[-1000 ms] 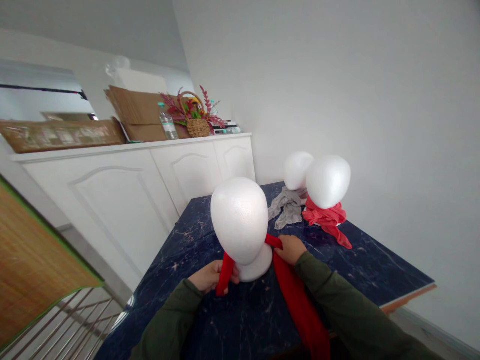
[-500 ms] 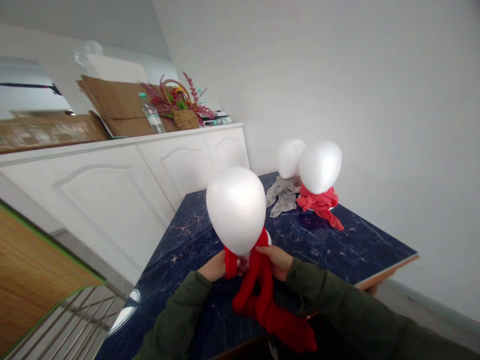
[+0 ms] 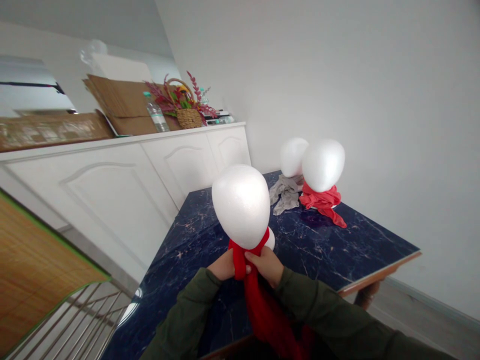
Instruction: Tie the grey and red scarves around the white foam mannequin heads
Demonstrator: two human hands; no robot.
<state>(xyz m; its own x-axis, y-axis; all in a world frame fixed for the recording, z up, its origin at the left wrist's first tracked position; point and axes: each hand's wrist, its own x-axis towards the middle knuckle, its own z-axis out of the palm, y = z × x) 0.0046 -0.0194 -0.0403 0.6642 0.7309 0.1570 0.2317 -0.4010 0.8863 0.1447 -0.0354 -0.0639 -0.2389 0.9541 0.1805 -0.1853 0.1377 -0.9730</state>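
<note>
1. Subject: the white foam head, upright on the worktop, near its front edge; a small part of its white base shows beside the neck.
2. The red scarf is looped close around the neck. Its gathered length hangs from the hands down the front, past the near edge of the navy marble-patterned worktop.
3. Left hand: against the scarf at the left of the neck. Its fingers are largely hidden behind the cloth, so the grip cannot be told.
4. Right hand: over the scarf at the front of the neck, fingers pressed together and pinching the cloth. The two hands touch at the gathered cloth.
5. Nearby: a second foam head with a coral scarf bunched at its neck; a third foam head beside a crumpled grey cloth.
6. Step, as judged: scarf ends being brought together at the front of the neck.
7. Next move, as judged: calls for steady tension at the gather while the ends are crossed and secured, without tipping the light head.
</note>
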